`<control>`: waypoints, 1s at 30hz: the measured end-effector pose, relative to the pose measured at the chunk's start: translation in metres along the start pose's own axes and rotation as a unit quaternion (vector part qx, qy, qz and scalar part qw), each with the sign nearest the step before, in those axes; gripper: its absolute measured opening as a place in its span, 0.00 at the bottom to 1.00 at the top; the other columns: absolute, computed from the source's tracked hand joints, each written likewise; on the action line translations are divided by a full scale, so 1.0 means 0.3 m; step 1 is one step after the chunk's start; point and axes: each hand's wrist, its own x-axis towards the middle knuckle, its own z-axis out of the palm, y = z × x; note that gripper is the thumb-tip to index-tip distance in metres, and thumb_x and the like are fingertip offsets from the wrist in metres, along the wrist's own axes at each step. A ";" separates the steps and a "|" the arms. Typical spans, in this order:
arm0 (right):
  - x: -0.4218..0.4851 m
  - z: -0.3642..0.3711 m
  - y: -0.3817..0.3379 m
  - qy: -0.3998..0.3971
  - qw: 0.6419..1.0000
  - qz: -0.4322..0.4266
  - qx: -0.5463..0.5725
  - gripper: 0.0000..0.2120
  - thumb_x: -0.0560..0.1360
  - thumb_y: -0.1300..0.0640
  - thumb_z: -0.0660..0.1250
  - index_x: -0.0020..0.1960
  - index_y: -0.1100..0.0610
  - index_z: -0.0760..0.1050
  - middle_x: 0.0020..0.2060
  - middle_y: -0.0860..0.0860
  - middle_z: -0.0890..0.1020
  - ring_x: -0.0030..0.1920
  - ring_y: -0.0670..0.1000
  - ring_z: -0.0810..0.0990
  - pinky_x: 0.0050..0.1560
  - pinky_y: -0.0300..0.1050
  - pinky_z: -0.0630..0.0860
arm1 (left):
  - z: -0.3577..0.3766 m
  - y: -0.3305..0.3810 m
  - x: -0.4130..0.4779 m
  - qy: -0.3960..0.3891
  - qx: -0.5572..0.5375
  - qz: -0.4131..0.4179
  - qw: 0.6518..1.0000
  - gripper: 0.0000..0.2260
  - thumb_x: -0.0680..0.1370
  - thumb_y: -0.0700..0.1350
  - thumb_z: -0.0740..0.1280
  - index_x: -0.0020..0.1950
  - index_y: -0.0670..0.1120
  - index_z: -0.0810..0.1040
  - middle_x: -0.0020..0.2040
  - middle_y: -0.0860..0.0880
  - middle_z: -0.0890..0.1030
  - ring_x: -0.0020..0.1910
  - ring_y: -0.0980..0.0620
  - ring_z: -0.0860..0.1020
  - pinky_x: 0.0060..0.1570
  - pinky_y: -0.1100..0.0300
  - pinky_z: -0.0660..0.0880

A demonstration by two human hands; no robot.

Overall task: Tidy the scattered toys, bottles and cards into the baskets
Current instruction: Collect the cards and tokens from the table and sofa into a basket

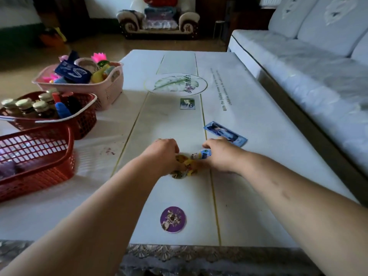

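Observation:
My left hand (pixel 164 154) is closed over a small pile of yellow round cards (pixel 185 166) in the middle of the white table (pixel 258 136). Beside it, my right hand (pixel 217 154) pinches a blue-and-white card (pixel 202 154) at the pile's right edge. A long blue card (pixel 225 133) lies just beyond my right hand. A small square picture card (pixel 187 103) lies farther back. A purple round card (pixel 173 219) lies near the table's front edge. Three baskets stand at the left: a near red basket (pixel 39 172), a red basket with bottles (pixel 83 116), and a pink basket with toys (pixel 111 90).
A grey sofa (pixel 318 66) runs along the table's right side. A patterned armchair (pixel 159 22) stands across the room. A lace-patterned cloth (pixel 199 257) hangs at the table's front edge.

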 end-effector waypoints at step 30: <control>-0.376 -0.153 0.420 -0.071 0.995 0.058 -0.035 0.44 0.65 0.43 0.75 0.75 0.45 0.56 0.66 0.49 0.68 0.64 0.50 0.70 0.63 0.44 0.69 | 0.045 0.183 -0.162 -0.082 -0.048 0.103 0.990 0.07 0.74 0.48 0.70 0.52 0.54 0.80 0.47 0.55 0.81 0.46 0.53 0.80 0.51 0.51 0.80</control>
